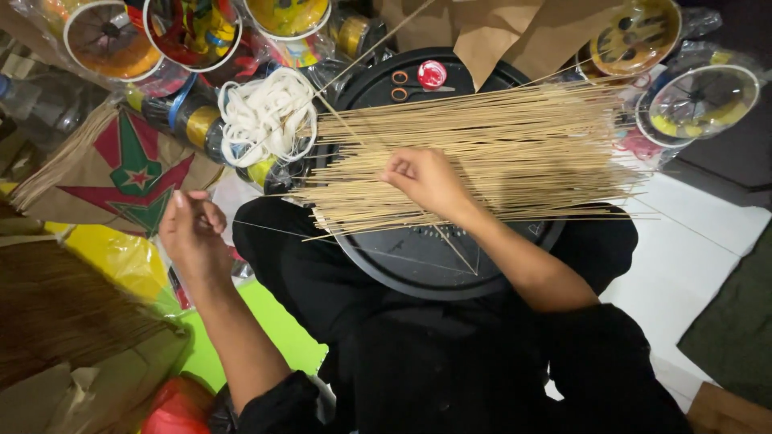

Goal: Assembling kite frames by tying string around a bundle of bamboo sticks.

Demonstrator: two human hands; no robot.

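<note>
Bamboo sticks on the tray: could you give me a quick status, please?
Right hand resting on bamboo sticks, fingers curled. Left hand raised clear, pinching nothing visible. Sticks spread across black round tray. White cord coil alongside.

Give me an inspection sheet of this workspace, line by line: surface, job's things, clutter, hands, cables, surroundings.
Surface: round black tray on the lap.
Job's things: thin bamboo sticks spread across the tray.
Clutter: white cord bundle, scissors, red tape roll, clear-wrapped round items, brown paper.
Hands: right hand rests on the sticks; left hand raised, fingers pinched, hold unclear.
Cables: nothing seen.
Surroundings: white floor, green sheet.
</note>
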